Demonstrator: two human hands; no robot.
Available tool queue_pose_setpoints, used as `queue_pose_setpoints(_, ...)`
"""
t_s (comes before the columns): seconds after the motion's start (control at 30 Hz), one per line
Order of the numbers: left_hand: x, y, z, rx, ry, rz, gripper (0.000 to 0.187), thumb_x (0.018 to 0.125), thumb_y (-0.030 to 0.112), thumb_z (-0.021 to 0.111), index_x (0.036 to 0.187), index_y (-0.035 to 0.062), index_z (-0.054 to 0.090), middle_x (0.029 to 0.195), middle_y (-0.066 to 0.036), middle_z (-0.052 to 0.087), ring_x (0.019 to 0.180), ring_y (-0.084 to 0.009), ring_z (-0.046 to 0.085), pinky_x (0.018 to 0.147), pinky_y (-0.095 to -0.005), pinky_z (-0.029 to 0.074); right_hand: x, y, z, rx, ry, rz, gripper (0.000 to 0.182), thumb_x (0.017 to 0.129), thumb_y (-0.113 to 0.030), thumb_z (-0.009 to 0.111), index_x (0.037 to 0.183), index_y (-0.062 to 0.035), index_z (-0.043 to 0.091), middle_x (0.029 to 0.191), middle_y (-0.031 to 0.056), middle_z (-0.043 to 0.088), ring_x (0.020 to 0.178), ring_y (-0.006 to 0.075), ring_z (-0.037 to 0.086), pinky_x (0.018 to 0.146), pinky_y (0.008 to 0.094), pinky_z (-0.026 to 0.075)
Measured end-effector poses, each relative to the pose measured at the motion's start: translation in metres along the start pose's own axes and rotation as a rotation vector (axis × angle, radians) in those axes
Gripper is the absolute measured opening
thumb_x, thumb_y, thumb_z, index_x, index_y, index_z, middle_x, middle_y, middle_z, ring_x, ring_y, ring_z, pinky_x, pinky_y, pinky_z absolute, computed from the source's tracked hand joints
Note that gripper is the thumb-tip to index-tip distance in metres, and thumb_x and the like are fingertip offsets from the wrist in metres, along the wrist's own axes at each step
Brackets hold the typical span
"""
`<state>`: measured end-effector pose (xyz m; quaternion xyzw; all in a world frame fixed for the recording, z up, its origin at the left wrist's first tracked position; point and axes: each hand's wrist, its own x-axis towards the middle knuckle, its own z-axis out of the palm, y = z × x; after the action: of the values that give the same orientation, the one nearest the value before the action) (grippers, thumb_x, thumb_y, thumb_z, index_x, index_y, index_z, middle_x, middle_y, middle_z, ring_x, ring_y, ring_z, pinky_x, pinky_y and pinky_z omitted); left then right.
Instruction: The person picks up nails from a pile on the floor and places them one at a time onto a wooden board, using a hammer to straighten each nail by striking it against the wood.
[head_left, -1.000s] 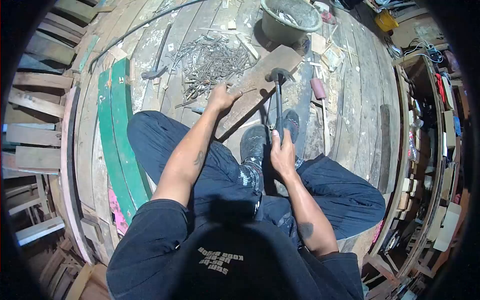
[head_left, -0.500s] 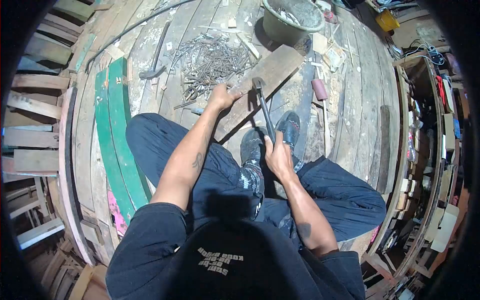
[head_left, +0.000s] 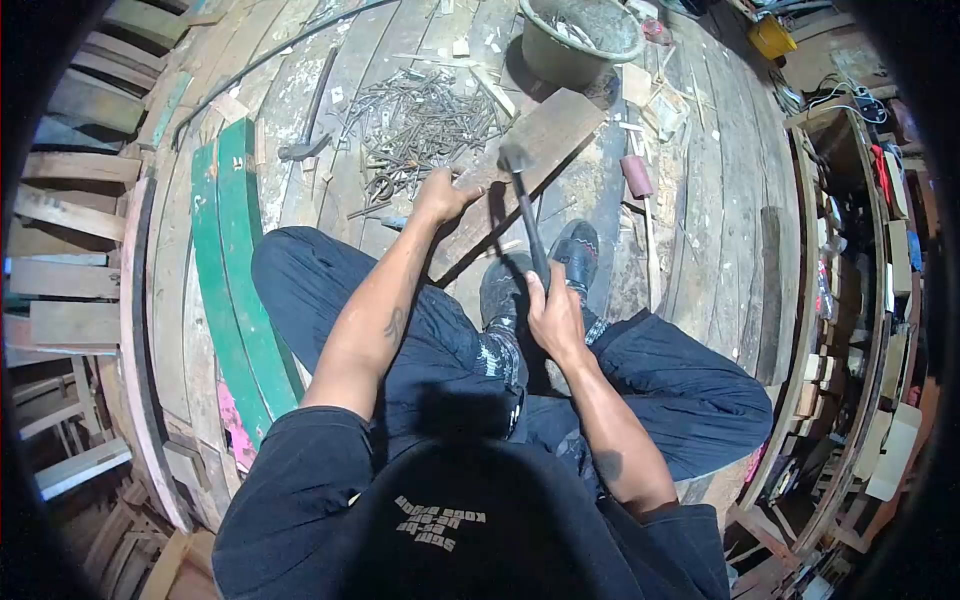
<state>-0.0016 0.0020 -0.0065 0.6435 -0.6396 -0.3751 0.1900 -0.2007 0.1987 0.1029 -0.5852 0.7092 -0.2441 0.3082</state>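
Observation:
A hammer (head_left: 530, 215) with a dark handle is gripped in my right hand (head_left: 558, 312), its head blurred just over the wooden plank (head_left: 545, 140). My left hand (head_left: 442, 197) rests at the plank's left edge, its fingers pinched together; what they hold, if anything, is too small to make out. The plank lies slantwise on the floor in front of my shoes (head_left: 575, 262). Just beyond my left hand spreads a pile of loose nails (head_left: 415, 125). A pair of scissors-like handles (head_left: 381, 188) pokes out at the pile's near side.
Left of the pile lies another hammer (head_left: 305, 148). Green boards (head_left: 240, 270) stretch along my left knee. A bucket (head_left: 570, 65) stands beyond the plank. To the right are a pink cylinder (head_left: 637, 178) on a stick and a crowded wooden shelf (head_left: 800, 300).
The hammer's head has shifted slightly and is now blurred by motion above the plank. My left hand stays in nearly the same place.

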Motion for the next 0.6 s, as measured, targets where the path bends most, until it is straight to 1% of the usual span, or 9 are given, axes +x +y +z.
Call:
queue_pose_setpoints(0.03,0.0,0.001,-0.001,-0.007,-0.025,-0.019,0.071,0.074,0.046,0.084,0.123,-0.0029,0.067,0.121,-0.027,0.067,0.117,-0.0384,0.064,0.101,-0.044,0.049,0.0,0.002,0.0,0.002,0.004,-0.001,0.033,0.103,-0.024,0.053,0.126,0.0,0.05,0.089,0.0359,0.066,0.088,0.055,0.064,0.072,0.0573,0.049)
queue_pose_setpoints(0.1,-0.002,0.001,-0.002,0.008,-0.024,-0.016,0.072,0.074,0.045,0.085,0.124,-0.0029,0.066,0.123,-0.027,0.066,0.118,-0.0383,0.064,0.101,-0.0439,0.049,0.001,0.005,0.001,-0.097,-0.134,0.155,0.035,0.104,-0.026,0.052,0.125,0.0004,0.05,0.088,0.0368,0.065,0.089,0.0558,0.064,0.073,0.059,0.048)
queue_pose_setpoints(0.17,-0.003,0.001,-0.001,0.033,-0.024,-0.015,0.074,0.073,0.045,0.086,0.126,-0.0028,0.065,0.128,-0.027,0.064,0.121,-0.0383,0.062,0.102,-0.0437,0.048,0.003,0.004,-0.002,-0.101,-0.133,0.176,0.034,0.104,-0.026,0.052,0.125,0.0007,0.051,0.089,0.0364,0.066,0.09,0.0561,0.063,0.075,0.0589,0.048)
queue_pose_setpoints(0.23,-0.003,0.0,0.001,0.011,-0.032,-0.037,0.074,0.074,0.044,0.087,0.126,-0.003,0.065,0.128,-0.027,0.064,0.12,-0.0386,0.062,0.102,-0.0438,0.048,0.004,0.001,-0.004,0.006,-0.022,0.058,0.034,0.104,-0.025,0.052,0.125,0.0009,0.051,0.091,0.0351,0.066,0.091,0.0561,0.063,0.075,0.0592,0.048)
queue_pose_setpoints(0.3,-0.002,0.0,0.001,0.031,0.006,0.013,0.074,0.074,0.045,0.086,0.125,-0.003,0.065,0.127,-0.027,0.065,0.119,-0.0387,0.063,0.102,-0.0438,0.049,0.005,-0.005,-0.008,0.007,0.001,0.053,0.033,0.104,-0.024,0.052,0.125,0.0009,0.052,0.092,0.0325,0.068,0.089,0.054,0.065,0.074,0.0568,0.049)
queue_pose_setpoints(0.37,-0.004,-0.001,0.001,0.027,-0.01,-0.036,0.073,0.073,0.045,0.087,0.124,-0.003,0.066,0.125,-0.026,0.066,0.117,-0.0384,0.064,0.1,-0.0436,0.049,0.002,-0.01,-0.011,0.115,0.091,0.0,0.034,0.103,-0.023,0.052,0.128,0.0003,0.049,0.096,0.0365,0.066,0.093,0.0556,0.063,0.077,0.0583,0.049)
queue_pose_setpoints(0.43,0.0,0.001,-0.003,-0.026,-0.024,0.0,0.078,0.072,0.049,0.087,0.124,-0.0035,0.064,0.119,-0.027,0.068,0.113,-0.0363,0.066,0.1,-0.0416,0.049,0.001,-0.017,-0.015,0.126,0.077,0.008,0.035,0.103,-0.02,0.052,0.13,0.0016,0.049,0.1,0.0357,0.066,0.096,0.0551,0.063,0.079,0.0566,0.05)
queue_pose_setpoints(0.5,0.004,-0.001,-0.002,-0.041,-0.06,-0.047,0.076,0.072,0.048,0.088,0.124,-0.0029,0.064,0.119,-0.026,0.068,0.112,-0.0354,0.066,0.1,-0.0413,0.049,0.0,-0.011,-0.01,0.115,0.169,-0.162,0.033,0.105,-0.022,0.052,0.129,0.0005,0.049,0.092,0.0287,0.069,0.084,0.0488,0.068,0.071,0.0514,0.051)
queue_pose_setpoints(0.6,0.008,-0.007,0.001,-0.052,-0.043,-0.044,0.074,0.073,0.044,0.088,0.125,-0.0024,0.064,0.12,-0.025,0.069,0.111,-0.0336,0.067,0.099,-0.0399,0.05,-0.001,-0.012,-0.012,0.119,0.133,-0.153,0.033,0.103,-0.019,0.053,0.129,0.0013,0.049,0.097,0.0315,0.067,0.09,0.0513,0.066,0.075,0.0529,0.052)
